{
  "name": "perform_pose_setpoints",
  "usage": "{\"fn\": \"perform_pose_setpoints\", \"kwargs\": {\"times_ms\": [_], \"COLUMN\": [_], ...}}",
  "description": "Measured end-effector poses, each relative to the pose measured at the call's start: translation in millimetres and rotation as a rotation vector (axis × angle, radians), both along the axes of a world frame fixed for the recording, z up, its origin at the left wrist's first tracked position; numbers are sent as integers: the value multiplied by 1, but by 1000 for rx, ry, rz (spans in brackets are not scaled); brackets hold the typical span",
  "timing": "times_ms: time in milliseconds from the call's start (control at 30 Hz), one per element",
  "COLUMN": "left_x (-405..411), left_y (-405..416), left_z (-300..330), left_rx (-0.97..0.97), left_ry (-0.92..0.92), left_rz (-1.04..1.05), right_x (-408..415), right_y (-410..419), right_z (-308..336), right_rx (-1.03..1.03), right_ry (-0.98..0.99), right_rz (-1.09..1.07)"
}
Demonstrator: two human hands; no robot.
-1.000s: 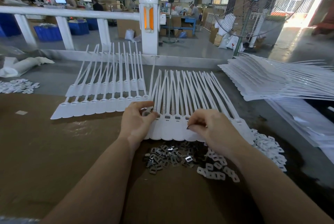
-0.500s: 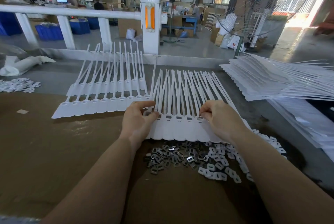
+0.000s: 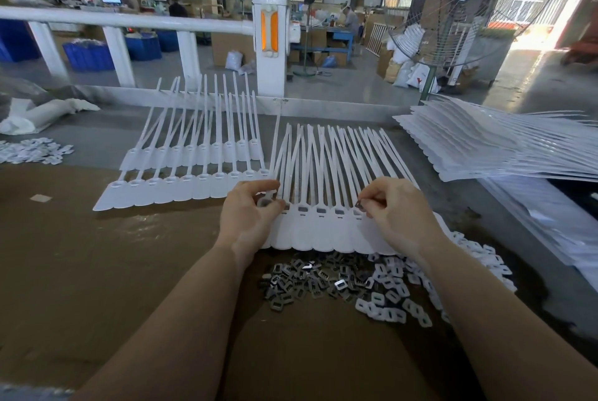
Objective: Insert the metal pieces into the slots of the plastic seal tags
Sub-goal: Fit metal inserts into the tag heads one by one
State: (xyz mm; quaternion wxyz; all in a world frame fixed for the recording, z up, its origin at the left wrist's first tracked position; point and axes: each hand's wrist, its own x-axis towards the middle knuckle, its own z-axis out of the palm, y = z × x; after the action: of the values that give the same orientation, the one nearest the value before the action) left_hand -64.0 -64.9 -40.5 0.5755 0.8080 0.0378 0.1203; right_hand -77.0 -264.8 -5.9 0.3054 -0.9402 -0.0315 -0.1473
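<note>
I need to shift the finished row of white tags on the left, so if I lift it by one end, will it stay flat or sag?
Probably sag. The row of tags is thin plastic with long narrow tails that already splay unevenly. It looks light for its size. The tags look joined side by side, so it may lift as one floppy sheet.

Lying flat on the brown table (image 3: 97,271): a joined row of white plastic seal tags (image 3: 318,232), rounded ends pointing toward the viewer, long thin tails fanning away, several slots near the heads already showing dark metal. Sitting just in front of that row: a loose heap of small dark metal pieces (image 3: 310,281). Being pinched over one slot: a single metal piece (image 3: 359,205).
</note>
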Motion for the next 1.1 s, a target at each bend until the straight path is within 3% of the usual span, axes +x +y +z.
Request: {"fn": "perform_pose_setpoints", "kwargs": {"times_ms": [167,300,600,1100], "left_x": [1,2,2,0], "left_y": [1,0,0,0], "left_z": [-1,-1,-2,-1], "left_rx": [30,46,45,20], "left_ry": [-19,-27,-31,-16], "left_rz": [9,10,13,5], "right_x": [-14,-21,-26,-24], "right_y": [2,2,-6,0], "right_z": [-8,-12,-9,-18], "right_rx": [-189,-366,-46,-91], "right_ry": [-155,-167,-63,-37], "right_rz": [106,183,136,149]}}
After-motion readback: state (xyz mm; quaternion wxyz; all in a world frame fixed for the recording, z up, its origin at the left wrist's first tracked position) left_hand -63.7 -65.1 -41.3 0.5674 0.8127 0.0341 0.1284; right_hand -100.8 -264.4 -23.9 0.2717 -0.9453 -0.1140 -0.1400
